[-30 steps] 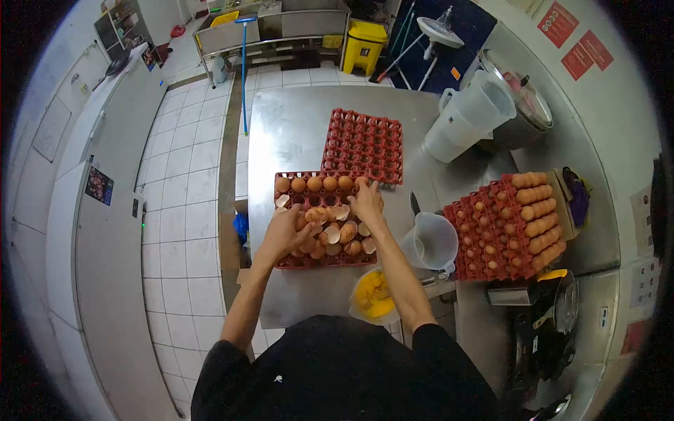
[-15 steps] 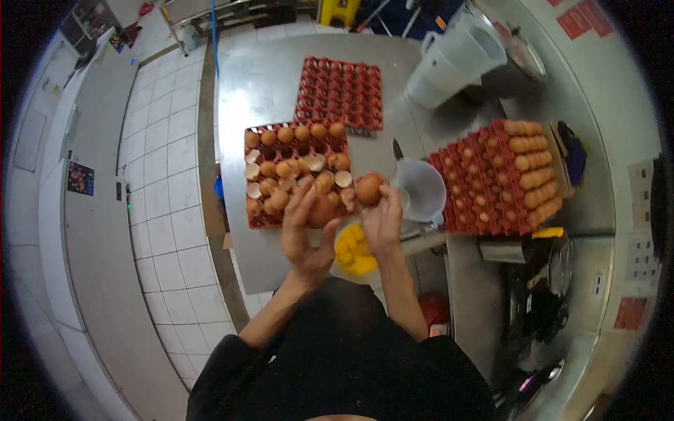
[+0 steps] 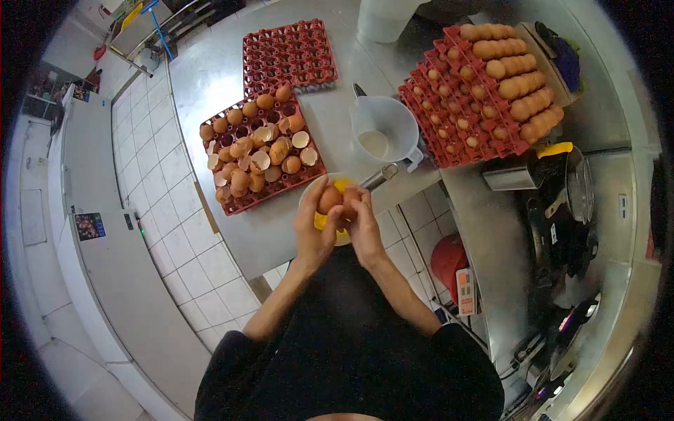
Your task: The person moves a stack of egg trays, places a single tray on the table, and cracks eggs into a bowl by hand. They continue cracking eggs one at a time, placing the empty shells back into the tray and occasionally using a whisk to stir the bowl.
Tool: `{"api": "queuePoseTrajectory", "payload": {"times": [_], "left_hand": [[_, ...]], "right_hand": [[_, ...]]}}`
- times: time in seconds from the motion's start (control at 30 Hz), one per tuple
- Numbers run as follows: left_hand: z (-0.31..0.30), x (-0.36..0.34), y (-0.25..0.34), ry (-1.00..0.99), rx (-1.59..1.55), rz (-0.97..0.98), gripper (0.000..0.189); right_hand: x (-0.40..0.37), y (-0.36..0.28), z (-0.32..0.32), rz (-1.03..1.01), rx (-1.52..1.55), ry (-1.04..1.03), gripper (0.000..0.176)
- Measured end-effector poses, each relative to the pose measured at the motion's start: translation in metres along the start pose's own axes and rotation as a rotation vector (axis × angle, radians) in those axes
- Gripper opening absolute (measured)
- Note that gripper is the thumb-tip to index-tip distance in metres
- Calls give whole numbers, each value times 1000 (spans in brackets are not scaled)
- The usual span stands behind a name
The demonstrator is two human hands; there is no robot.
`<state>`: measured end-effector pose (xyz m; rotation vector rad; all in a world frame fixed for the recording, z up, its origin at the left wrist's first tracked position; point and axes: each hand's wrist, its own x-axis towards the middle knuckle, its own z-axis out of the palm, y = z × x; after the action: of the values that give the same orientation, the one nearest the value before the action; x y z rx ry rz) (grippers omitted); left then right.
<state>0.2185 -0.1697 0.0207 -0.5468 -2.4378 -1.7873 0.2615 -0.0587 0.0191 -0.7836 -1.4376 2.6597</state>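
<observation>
My left hand (image 3: 314,221) is closed on a brown egg (image 3: 329,199), and my right hand (image 3: 363,228) is closed on another brown egg (image 3: 350,204) right beside it. Both hands are over a bowl (image 3: 342,240) with yellow yolks (image 3: 320,220) inside, near the table's front edge. To the upper left, a red tray (image 3: 275,188) carries brown eggs and broken shells (image 3: 260,161). Right of the tray stands a translucent jug (image 3: 404,126) with a little pale liquid in it. Fingers partly cover both eggs.
An empty red tray (image 3: 289,56) lies at the back of the metal table (image 3: 256,242). Stacked trays of eggs (image 3: 519,88) stand on the right. Behind is a large translucent container (image 3: 382,19). A metal-handled tool (image 3: 382,175) lies beside the bowl.
The hands have come together over the bowl, the right one bringing its egg beside the left one's. The camera view has turned and shifted, so the trays and jug appear elsewhere.
</observation>
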Motion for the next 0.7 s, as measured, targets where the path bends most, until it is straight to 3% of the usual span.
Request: {"api": "queuePoseTrajectory", "payload": {"times": [0.07, 0.13, 0.2, 0.3, 0.37, 0.47, 0.5, 0.53, 0.6, 0.63, 0.67, 0.7], "left_hand": [[4, 1, -4, 57, -128, -89, 44], [-2, 3, -11, -95, -520, -437, 35], [-6, 7, -12, -188, -463, -424, 31], [-10, 10, -5, -193, -493, -478, 32], [-7, 11, -1, 107, -414, -292, 33], [8, 2, -7, 274, -366, -177, 40], [13, -4, 1, 188, -383, -207, 45], [10, -7, 0, 191, -382, -208, 45], [-1, -1, -4, 229, -382, -271, 45], [-6, 0, -4, 235, -346, -280, 41], [-12, 5, -2, 240, -343, -279, 41], [-18, 7, -2, 99, -379, -298, 40]], "right_hand": [[5, 0, -18, 32, -27, -15, 31], [3, -17, -18, -321, -596, -164, 35], [2, -23, -16, -391, -635, -152, 41], [0, -27, -13, -235, -527, -145, 39], [-3, -34, -8, -177, -365, -39, 38], [-2, -26, 3, -91, -211, -43, 36], [1, -12, 9, -287, -383, -64, 36], [0, -11, 5, -285, -384, -67, 36], [1, -25, 2, -58, -351, -142, 36], [10, -11, -9, -208, -435, -99, 36], [12, -20, -11, -208, -434, -105, 36], [10, -34, -13, -288, -609, -171, 38]]}}
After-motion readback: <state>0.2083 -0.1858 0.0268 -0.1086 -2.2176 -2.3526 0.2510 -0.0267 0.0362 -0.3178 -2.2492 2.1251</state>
